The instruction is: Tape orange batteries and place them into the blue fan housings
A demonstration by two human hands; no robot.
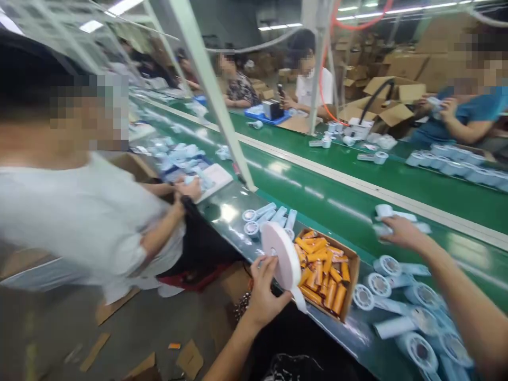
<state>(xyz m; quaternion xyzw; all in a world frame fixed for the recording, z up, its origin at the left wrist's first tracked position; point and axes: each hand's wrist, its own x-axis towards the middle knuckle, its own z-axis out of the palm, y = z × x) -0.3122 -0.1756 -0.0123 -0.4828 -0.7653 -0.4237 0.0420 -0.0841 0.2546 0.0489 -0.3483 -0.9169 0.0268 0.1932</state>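
Note:
My left hand (265, 296) is closed on a wide roll of white tape (282, 254), its thumb and fingers at the roll's core and lower edge, with a loose end hanging down. Beside the roll sits an open cardboard box of orange cylindrical batteries (323, 270). Out over the green belt, my right hand (402, 233) has its fingers closed on a light-blue handheld device (383, 211); another such device lies under or beside the fingers. Slight blur hides the exact grip. Several more light-blue devices with round heads (420, 352) are piled below my right forearm.
More devices (260, 219) lie behind the tape roll. A slanted white post (222, 100) rises at the bench edge. A co-worker in a white shirt (79, 227) works close on my left. Others sit across the green conveyor belt (293, 180). Cardboard scraps (190, 360) litter the floor.

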